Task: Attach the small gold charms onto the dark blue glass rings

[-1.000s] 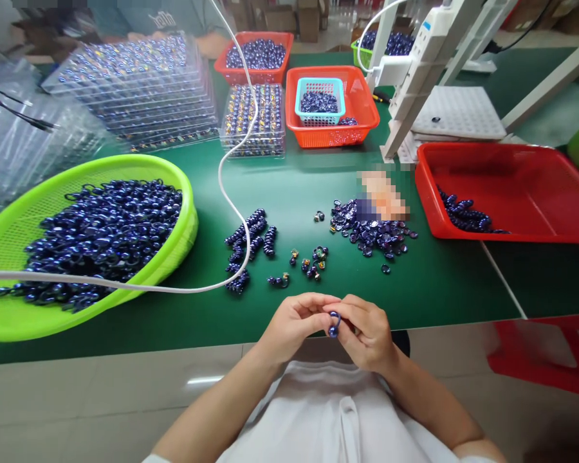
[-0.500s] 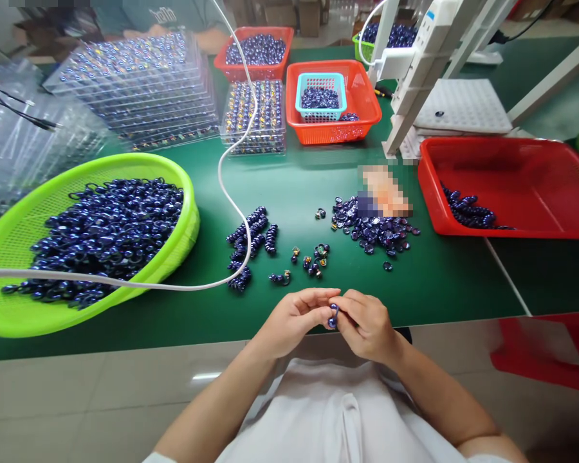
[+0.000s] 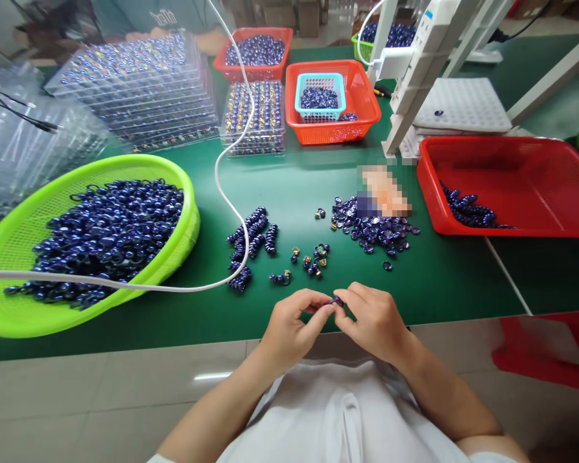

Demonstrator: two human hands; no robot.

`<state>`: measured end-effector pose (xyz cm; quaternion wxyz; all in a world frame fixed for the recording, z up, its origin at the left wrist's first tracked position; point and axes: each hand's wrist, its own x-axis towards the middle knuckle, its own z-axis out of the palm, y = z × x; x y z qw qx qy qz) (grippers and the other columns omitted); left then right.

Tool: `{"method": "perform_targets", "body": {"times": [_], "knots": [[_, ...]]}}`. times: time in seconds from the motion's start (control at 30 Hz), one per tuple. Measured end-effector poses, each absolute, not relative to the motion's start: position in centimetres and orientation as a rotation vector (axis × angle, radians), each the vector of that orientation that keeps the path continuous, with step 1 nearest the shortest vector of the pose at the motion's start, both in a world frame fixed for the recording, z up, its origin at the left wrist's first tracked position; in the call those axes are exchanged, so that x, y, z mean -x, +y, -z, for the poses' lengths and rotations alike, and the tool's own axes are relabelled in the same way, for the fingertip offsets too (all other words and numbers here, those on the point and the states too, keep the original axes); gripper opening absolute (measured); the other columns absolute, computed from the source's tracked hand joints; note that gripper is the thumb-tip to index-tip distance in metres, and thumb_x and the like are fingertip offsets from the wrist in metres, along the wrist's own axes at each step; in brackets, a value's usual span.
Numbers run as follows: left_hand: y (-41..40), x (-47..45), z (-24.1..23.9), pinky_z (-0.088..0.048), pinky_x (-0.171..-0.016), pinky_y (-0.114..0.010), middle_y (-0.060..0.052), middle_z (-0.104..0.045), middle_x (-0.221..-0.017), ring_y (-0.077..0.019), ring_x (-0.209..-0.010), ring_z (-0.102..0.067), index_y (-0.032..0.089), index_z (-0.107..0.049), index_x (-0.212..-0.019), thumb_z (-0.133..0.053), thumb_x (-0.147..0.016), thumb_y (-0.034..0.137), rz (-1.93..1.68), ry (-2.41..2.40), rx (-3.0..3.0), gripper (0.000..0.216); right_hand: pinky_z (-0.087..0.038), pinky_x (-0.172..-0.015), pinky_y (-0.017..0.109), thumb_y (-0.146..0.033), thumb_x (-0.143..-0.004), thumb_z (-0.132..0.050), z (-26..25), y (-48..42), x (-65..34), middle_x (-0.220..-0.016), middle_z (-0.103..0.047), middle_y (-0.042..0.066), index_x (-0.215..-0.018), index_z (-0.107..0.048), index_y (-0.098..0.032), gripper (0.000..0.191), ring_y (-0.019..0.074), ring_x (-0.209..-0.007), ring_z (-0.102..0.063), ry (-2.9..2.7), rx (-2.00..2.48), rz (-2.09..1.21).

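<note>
Since the earlier frame, the small blue piece (image 3: pixel 337 301) has turned from hanging ball-down to lying nearly level, mostly hidden between the pinching fingertips of the left hand (image 3: pixel 295 325) and right hand (image 3: pixel 375 321), on the near side of the pile of blue discs (image 3: pixel 383 236). Left of that pile lie loose gold-marked pieces (image 3: pixel 313 265), then rows of nested blue pieces (image 3: pixel 271 239), and farthest left the lime-green basket (image 3: pixel 192 222). The red tray (image 3: pixel 525 190) stands right of the pile, and the orange basket (image 3: pixel 329 135) beyond it, all on the green bench (image 3: pixel 294 186).
</note>
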<state>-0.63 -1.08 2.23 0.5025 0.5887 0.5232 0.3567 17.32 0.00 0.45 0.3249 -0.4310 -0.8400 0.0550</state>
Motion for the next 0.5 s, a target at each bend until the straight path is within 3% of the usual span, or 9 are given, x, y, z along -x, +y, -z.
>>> {"method": "perform_targets", "body": {"times": [0.17, 0.5], "knots": [[-0.6, 0.9, -1.7, -0.056, -0.064, -0.026, -0.003, -0.070, -0.069, -0.0143, -0.063, -0.067, 0.014, -0.066, -0.082, -0.068, -0.085, 0.036, -0.826, 1.081, -0.886, 0.022, -0.049, -0.058, 0.029, -0.012, -0.087, -0.061, -0.4, 0.0, -17.1, -0.071, -0.066, 0.004, -0.106, -0.064, -0.011, 0.019, 0.0167, -0.061, -0.062, -2.165, 1.047, -0.097], [0.2, 1.8, -1.8, -0.056, -0.055, -0.025, -0.003, -0.069, -0.066, -0.0143, -0.056, -0.067, 0.013, -0.063, -0.074, -0.080, -0.074, 0.032, -0.773, 0.880, -0.525, 0.026, -0.056, -0.067, 0.027, -0.012, -0.092, -0.057, 0.3, -0.1, -17.0, -0.095, -0.067, 0.009, -0.128, -0.057, -0.018, 0.036, 0.0164, -0.080, -0.067, -2.008, 0.941, -0.577]]}}
